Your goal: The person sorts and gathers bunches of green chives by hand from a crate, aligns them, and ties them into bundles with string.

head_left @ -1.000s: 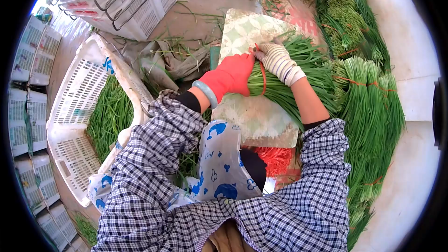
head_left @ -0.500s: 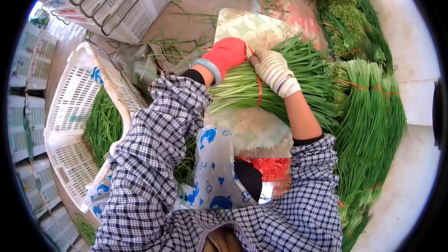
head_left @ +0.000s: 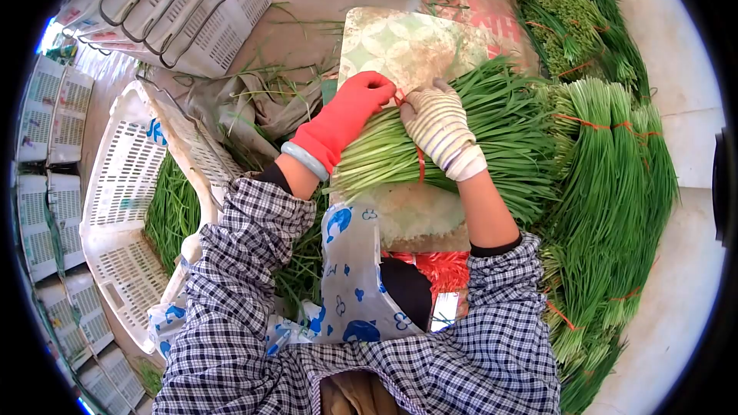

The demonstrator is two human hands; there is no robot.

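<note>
A bundle of long green chives point(head_left: 492, 134) lies across a worn patterned board point(head_left: 377, 42), pale stems to the left. Around its stems runs a thin red tie point(head_left: 421, 163). My left hand point(head_left: 350, 115), in a red rubber glove, is closed in a pinch on the tie's end at the far side of the bundle. My right hand point(head_left: 442, 129), in a striped knit glove, rests over the bundle. Its fingers are curled beside the tie's end, thumb toward my left hand, and seem to grip the tie; the fingertips are partly hidden.
Tied chive bundles point(head_left: 607, 207) are piled on the right. To the left stands a white plastic crate point(head_left: 115, 192) with loose chives point(head_left: 173, 211) inside; stacked crates point(head_left: 181, 15) stand behind it. Red ties point(head_left: 442, 270) lie close to my body.
My left hand has drawn slightly left and its wrist has dropped toward me, still pinching the tie. My right hand stays on the bundle. The whole view has shifted a little.
</note>
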